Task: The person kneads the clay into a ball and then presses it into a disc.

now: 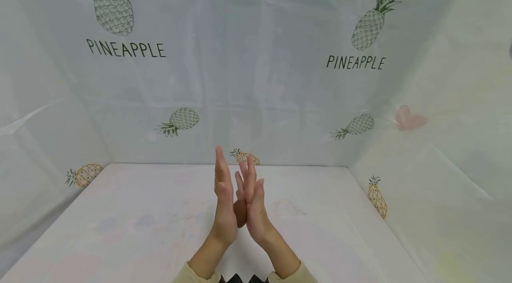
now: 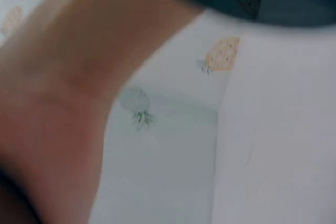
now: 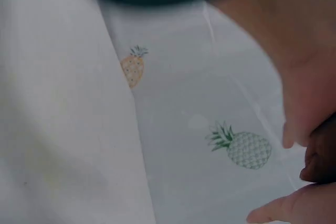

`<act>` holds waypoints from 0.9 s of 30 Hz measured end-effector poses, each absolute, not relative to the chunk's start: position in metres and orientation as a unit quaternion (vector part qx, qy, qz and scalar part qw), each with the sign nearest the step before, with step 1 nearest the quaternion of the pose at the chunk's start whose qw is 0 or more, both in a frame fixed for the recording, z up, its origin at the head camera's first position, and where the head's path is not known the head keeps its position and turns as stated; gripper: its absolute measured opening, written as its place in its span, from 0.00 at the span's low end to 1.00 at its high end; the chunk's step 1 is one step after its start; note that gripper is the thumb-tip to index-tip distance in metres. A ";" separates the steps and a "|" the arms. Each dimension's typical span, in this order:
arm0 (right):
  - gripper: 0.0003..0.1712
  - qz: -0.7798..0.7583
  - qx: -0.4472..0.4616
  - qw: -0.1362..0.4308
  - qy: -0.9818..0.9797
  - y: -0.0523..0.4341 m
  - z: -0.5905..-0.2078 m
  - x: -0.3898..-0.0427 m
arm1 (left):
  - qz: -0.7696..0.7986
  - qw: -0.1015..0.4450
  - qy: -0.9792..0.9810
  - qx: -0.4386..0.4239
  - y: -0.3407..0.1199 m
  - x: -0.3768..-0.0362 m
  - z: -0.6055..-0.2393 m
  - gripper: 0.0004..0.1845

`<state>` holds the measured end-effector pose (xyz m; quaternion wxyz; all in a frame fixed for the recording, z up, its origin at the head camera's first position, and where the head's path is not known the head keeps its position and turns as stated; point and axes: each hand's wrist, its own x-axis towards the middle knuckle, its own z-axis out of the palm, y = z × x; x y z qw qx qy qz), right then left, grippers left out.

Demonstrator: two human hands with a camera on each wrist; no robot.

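Observation:
Both hands stand upright above the middle of the white table (image 1: 120, 225), palms facing each other and fingers straight, pointing up. A brown lump (image 1: 240, 214) is pressed between the left hand (image 1: 222, 189) and the right hand (image 1: 253, 194), and only its lower edge shows between the heels of the palms. In the right wrist view the brown lump (image 3: 320, 153) shows dark at the right edge, beside the right hand (image 3: 302, 82). The left wrist view is blurred and shows only the left hand (image 2: 58, 108) from close up. Beige sleeves cover both forearms.
A pale sheet printed with pineapples and the word PINEAPPLE (image 1: 126, 48) walls in the table at the back, left and right. A faint pink heart (image 1: 409, 118) shows on the right wall.

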<state>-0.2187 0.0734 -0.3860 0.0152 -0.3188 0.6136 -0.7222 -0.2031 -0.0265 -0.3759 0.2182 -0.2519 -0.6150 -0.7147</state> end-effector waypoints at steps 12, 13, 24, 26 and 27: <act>0.39 -0.740 -0.323 0.029 0.589 0.067 -0.375 -0.204 | -0.648 0.296 -0.678 -0.178 -0.041 -0.224 -0.383 0.41; 0.39 -0.744 -0.322 0.024 0.585 0.068 -0.374 -0.204 | -0.645 0.293 -0.683 -0.177 -0.040 -0.224 -0.384 0.40; 0.42 -0.749 -0.320 -0.068 0.576 0.095 -0.364 -0.217 | -0.689 0.175 -0.667 -0.223 -0.008 -0.207 -0.396 0.32; 0.41 -0.747 -0.316 -0.077 0.581 0.097 -0.365 -0.221 | -0.706 0.157 -0.648 -0.238 -0.005 -0.201 -0.393 0.31; 0.41 -0.745 -0.314 -0.078 0.583 0.098 -0.366 -0.222 | -0.711 0.151 -0.642 -0.243 -0.004 -0.198 -0.392 0.31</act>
